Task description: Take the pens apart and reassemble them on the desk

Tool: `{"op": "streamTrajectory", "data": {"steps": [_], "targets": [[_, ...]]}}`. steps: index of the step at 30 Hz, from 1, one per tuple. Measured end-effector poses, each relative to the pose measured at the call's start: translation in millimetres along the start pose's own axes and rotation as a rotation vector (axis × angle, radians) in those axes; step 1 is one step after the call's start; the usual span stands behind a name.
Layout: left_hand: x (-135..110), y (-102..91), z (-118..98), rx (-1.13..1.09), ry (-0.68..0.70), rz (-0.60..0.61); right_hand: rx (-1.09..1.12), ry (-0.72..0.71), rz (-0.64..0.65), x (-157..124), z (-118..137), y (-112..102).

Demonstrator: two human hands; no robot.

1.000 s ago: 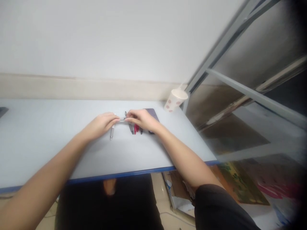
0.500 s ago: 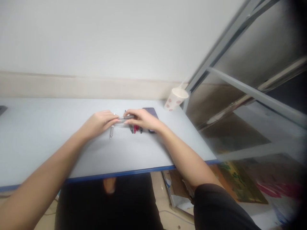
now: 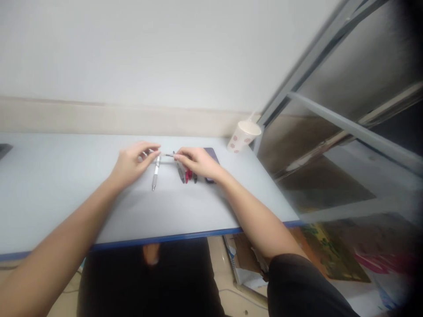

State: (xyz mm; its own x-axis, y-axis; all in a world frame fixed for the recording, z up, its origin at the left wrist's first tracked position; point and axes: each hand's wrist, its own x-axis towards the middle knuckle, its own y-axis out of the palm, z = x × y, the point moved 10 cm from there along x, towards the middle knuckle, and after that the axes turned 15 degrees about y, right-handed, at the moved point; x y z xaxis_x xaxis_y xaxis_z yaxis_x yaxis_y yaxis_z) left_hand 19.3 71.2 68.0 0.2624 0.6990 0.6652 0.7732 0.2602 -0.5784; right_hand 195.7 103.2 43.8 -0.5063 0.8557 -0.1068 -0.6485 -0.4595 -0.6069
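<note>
Left hand (image 3: 132,164) shifted; right hand (image 3: 198,162) seemingly pinches rod (image 3: 169,155).

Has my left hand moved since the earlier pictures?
Yes, slightly: your left hand is higher in the picture, farther from the table's blue edge.

White plastic pen (image 3: 156,171) (smooth), matt tabletop (image 3: 66,176).

Right fingers (image 3: 181,159) pinch thin rod (image 3: 168,155) near white pen (image 3: 155,173).
</note>
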Motion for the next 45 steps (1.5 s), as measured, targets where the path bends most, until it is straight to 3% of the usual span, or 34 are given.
{"op": "streamTrajectory", "data": {"steps": [2, 7, 10, 14, 16, 20, 23, 27, 34, 39, 45], "targets": [[-4, -5.0, 18, -0.124, -0.165, -0.100, 0.027, 0.019, -0.037, 1, -3, -4], [-16, 8.9, 47, -0.457, -0.437, -0.199, 0.042, 0.014, -0.051, 1, -3, -4], [-19, 11.2, 51, -0.534, -0.500, -0.259, 0.074, 0.025, -0.015, 1, -3, 1], [-19, 14.3, 44, -0.597, -0.524, -0.250, 0.237, 0.042, 0.191, 0, -1, 19], [-19, 19.5, 39, -0.645, -0.522, -0.216, 0.310, 0.046, 0.242, 0, 0, 25], [-18, 33.2, 26, -0.681, -0.485, -0.125, 0.367, 0.046, 0.228, 3, -2, 29], [-16, 34.4, 23, -0.657, -0.449, -0.143, 0.397, 0.069, 0.196, 5, -6, 29], [-15, 28.0, 26, -0.516, -0.404, -0.141, 0.422, 0.109, 0.101, 7, -12, 18], [-16, 33.5, 23, -0.304, -0.306, 0.044, 0.499, 0.086, 0.024, 12, -19, 7], [-16, 41.9, 12, -0.154, -0.200, 0.204, 0.513, 0.075, 0.022, 15, -20, 7], [-14, 43.9, 8, -0.019, -0.121, 0.298, 0.511, 0.074, 0.029, 15, -19, 8]]}}
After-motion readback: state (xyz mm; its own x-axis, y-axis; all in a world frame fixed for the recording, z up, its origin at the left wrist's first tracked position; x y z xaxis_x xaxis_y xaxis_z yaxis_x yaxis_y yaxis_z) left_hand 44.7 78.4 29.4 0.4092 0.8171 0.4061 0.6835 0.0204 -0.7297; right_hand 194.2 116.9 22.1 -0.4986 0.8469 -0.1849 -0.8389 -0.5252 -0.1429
